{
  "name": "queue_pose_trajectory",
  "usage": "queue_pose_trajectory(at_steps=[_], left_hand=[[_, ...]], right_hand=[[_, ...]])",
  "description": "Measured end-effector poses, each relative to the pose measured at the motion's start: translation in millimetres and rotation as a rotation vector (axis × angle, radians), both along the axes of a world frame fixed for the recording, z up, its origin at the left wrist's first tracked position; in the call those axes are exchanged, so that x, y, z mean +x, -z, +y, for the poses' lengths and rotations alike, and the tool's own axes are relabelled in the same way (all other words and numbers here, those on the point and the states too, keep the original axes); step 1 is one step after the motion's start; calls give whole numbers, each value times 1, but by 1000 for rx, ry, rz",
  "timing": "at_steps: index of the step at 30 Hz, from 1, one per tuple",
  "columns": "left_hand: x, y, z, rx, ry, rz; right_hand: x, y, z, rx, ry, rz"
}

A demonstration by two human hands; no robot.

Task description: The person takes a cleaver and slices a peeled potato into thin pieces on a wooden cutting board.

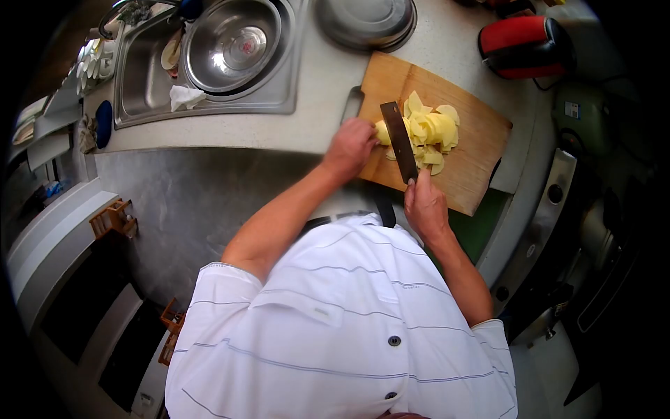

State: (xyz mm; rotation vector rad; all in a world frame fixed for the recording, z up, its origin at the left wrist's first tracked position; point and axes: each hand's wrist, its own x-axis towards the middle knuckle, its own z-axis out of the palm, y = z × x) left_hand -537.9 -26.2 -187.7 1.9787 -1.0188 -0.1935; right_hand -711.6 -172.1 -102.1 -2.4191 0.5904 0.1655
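Note:
A wooden cutting board point(471, 167) lies at an angle on the counter. Sliced potato point(434, 128), pale yellow, is piled on it in thin overlapping slices. The dark, wide blade of a kitchen knife point(399, 143) stands across the left side of the pile. My right hand point(427, 204) is closed round the knife's near end; the handle is mostly hidden. To the left of the blade, my left hand point(352, 146) has its fingers closed on the uncut end of a potato point(382, 133), steadying it against the board.
A steel sink point(143, 84) with a metal basin point(234, 45) and a white cloth point(187, 96) is at the upper left. Behind the board sits a round metal pan or lid point(366, 21). A red and black kettle point(523, 45) stands at the upper right, a stove point(555, 209) further right.

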Motion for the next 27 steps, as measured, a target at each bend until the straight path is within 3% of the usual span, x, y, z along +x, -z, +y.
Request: queue_pose_trajectory(at_steps=[4,12,27], left_hand=[[0,-3,-3,-107,-15,6],[-1,2,-4,-78,-8,9],[-1,4,-10,-6,-19,11]], right_hand=[[1,0,1,8,-11,6],[12,27,0,5,-11,-28],[-3,1,-4,7,23,45]])
